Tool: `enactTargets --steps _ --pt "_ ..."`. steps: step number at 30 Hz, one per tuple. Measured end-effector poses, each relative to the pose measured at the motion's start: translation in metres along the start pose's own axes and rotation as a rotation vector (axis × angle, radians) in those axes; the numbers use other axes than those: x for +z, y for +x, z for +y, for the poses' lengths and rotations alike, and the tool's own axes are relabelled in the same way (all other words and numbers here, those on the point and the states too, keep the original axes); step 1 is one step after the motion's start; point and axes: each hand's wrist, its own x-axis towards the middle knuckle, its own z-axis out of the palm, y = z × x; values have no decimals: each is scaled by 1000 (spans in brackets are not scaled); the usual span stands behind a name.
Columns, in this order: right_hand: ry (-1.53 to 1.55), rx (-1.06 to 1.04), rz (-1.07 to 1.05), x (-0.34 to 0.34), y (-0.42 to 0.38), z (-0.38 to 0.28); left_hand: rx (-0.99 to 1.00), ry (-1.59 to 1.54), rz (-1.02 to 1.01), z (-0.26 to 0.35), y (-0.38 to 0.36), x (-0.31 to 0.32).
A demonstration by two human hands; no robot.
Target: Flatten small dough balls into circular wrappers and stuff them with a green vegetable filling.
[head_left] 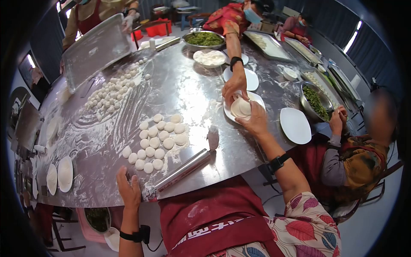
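My right hand (255,121) is at a white square plate (259,99), its fingers round the edge of flat round dough wrappers (241,107). A co-worker's hand reaches onto the same plate from the far side, touching the wrappers. My left hand (129,188) is at the table's near edge with fingers apart, holding nothing. Just beyond it lie several flattened dough rounds (157,141) on floured metal. A metal rolling pin (182,170) rests on the near edge between my hands, with a grey-brown piece (212,138) at its far end.
Small dough balls (112,92) cover the left middle of the table (188,81). Bowls of green filling (204,39) (315,101) stand at the back and right. An empty-looking plate (295,125) lies right. Co-workers stand or sit around; one holds a large tray (98,49).
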Motion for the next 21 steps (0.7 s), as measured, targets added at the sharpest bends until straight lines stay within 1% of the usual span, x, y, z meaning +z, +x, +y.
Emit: enactTargets --steps 1,4,8,11,12,15,16,19,21 --pt "5 -10 21 0 0 -3 -11 0 9 2 0 0" --pt "-48 57 38 3 0 -13 -30 -18 38 1 0 1" --pt "-107 103 86 7 6 -24 -17 -4 63 -4 -1 3" --pt "-100 247 45 9 18 -24 -6 24 69 -5 -2 4" --pt "-77 239 134 14 24 -14 0 29 68 -6 -3 4" --pt "113 135 161 6 37 5 -4 36 63 -8 -3 5" --pt "125 158 160 1 42 11 -20 31 55 -7 -3 5" --pt "234 58 32 -18 51 19 -24 29 44 -8 -4 4" --pt "270 88 16 -20 59 31 -10 33 47 -6 -3 5"
